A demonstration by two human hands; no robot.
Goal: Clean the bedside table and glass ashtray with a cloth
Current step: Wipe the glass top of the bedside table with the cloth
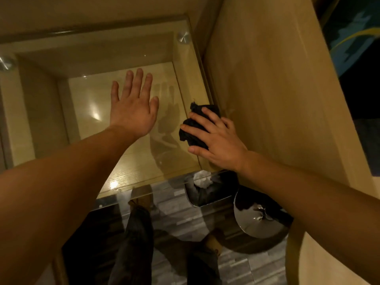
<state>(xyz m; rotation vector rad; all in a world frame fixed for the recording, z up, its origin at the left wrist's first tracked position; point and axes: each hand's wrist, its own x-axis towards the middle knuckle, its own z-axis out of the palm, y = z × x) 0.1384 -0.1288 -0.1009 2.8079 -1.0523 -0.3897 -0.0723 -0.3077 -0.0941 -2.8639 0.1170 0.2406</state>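
Head view: the glass surface is a smooth, shining, square plate that lies on a pale wooden box. A round metal stud sits at its far right corner. The left hand lies flat near the middle, palm down, with the fingers straight and open, pointing to the far edge. The right hand is at the right edge, just beside a wooden panel. Its spread fingers, only slightly bent, press a crumpled black cloth onto the glass. The long axis of the cloth runs from the near edge to the far edge.
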